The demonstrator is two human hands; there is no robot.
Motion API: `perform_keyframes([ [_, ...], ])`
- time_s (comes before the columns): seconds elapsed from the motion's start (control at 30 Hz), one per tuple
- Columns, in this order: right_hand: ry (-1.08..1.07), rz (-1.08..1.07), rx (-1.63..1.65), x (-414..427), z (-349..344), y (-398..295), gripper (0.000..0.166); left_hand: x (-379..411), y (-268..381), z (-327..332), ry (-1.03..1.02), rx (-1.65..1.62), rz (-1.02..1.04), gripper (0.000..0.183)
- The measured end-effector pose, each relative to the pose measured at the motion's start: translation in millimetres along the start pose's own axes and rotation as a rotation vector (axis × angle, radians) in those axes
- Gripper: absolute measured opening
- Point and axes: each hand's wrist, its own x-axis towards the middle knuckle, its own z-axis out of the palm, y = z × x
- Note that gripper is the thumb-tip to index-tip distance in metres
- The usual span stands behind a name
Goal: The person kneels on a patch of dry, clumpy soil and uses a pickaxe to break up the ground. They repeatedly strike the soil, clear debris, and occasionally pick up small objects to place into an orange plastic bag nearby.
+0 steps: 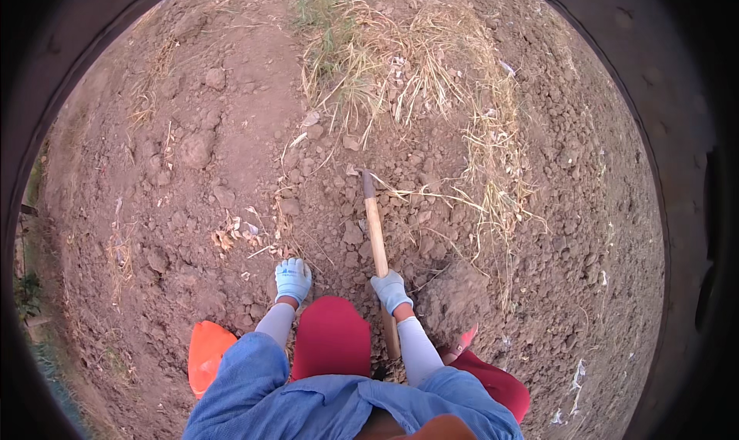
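Note:
My right hand (392, 291), in a pale blue work glove, is closed around the wooden handle (376, 232) of a short hoe. The handle runs away from me between the hand and a dark metal socket (368, 185), and its butt end reaches back beside my right forearm. At the far end, the hoe's blade (359, 170) is mostly hidden, low against the cloddy soil. My left hand (293, 279), gloved the same way, is over the soil in front of my knee, with its fingers curled down. Its palm side is hidden.
Dry straw and grass (398, 64) lie ahead, trailing down the right side. Dry leaves (231, 232) are scattered beyond my left hand. A bright orange item (209, 356) rests at my left. My red-clothed knee (332, 339) is between my arms. Clods (198, 149) dot the ground.

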Motion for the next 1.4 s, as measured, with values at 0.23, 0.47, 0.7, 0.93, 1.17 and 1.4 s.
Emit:
perform_keyframes([
  [0.23,0.043,-0.063,0.141,-20,17,47,0.021,0,3,6,0.047,0.001,-0.014,0.017],
  [0.47,0.078,-0.259,0.345,-37,-9,-65,0.02,3,9,-1,0.053,-0.037,-0.009,0.021],
  [0.7,-0.031,-0.639,0.325,-69,23,-239,0.024,-1,6,-4,0.06,-0.067,-0.061,0.023],
  [0.93,-0.127,-0.849,0.021,-100,121,-330,0.025,-17,5,-13,0.028,-0.127,-0.04,0.024],
  [1.17,-0.275,-0.435,-0.627,24,215,-200,0.037,-69,-2,-34,0.4,-0.258,-0.006,0.036],
  [1.4,-0.449,-0.193,-0.028,-27,164,-117,0.018,-75,-25,-28,0.425,-0.349,-0.403,0.028],
])
